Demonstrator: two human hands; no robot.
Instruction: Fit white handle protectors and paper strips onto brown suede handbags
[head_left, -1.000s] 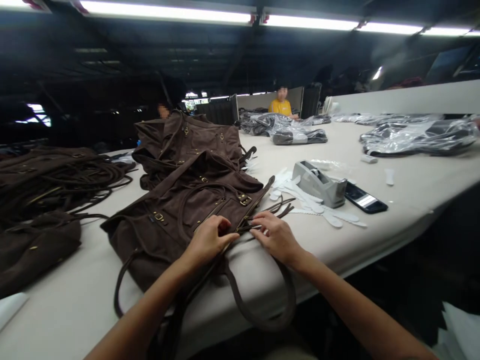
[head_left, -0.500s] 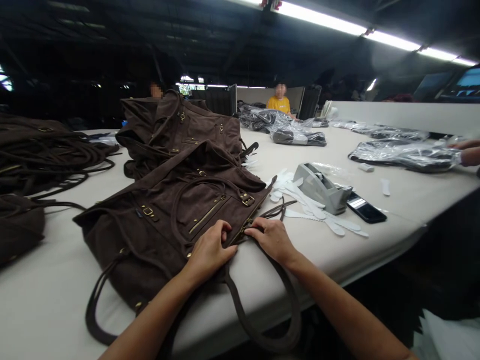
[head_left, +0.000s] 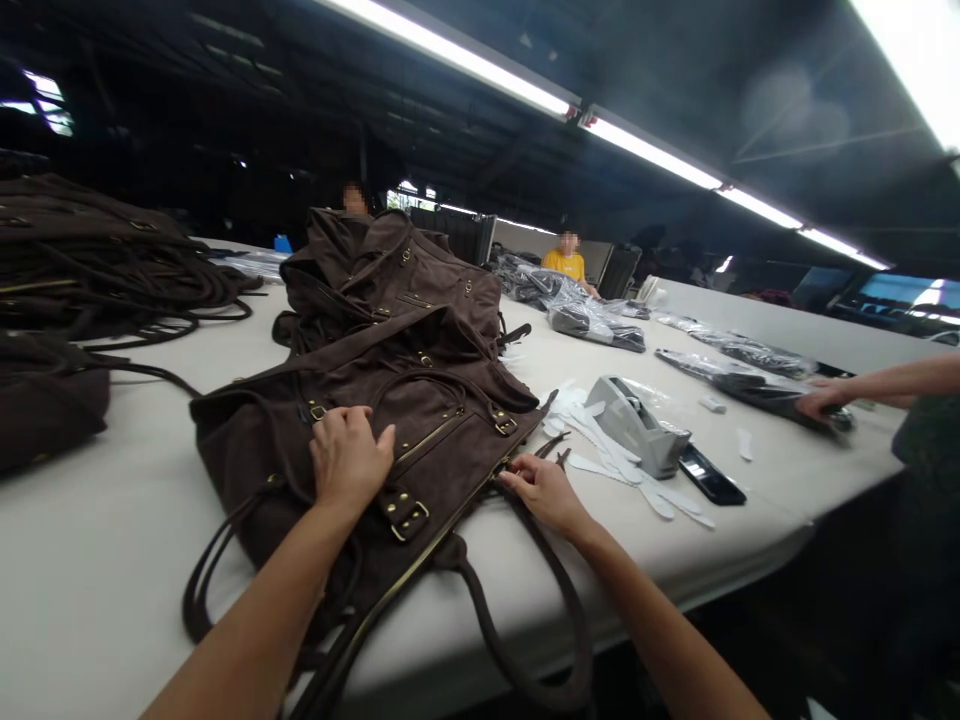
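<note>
Since the earlier frames, the left hand [head_left: 349, 455] has moved off the bag's zipped edge and up onto its front, while the right hand [head_left: 549, 492] is remaining at the end of the zipper [head_left: 420, 562]. The brown bag [head_left: 454, 478] is lying on its back on the pale table [head_left: 112, 580], near the table's front edge.

Left hand: the fingers are resting loosely extended on the bag below a brass buckle [head_left: 318, 411], the thumb standing apart; they are gripping nothing visible. Right hand: thumb and forefinger are pinching together on the zipper's end; whether they are holding pull or tape cannot be told.

A handle [head_left: 491, 610] is looping over the table edge. White strips [head_left: 600, 445] are lying right of the bag, beside a grey tape dispenser [head_left: 637, 430] and a dark phone [head_left: 711, 475]. Further right, a co-worker's hand [head_left: 825, 398] is touching a plastic-wrapped item [head_left: 757, 387]. More brown bags [head_left: 431, 270] are lying behind.
</note>
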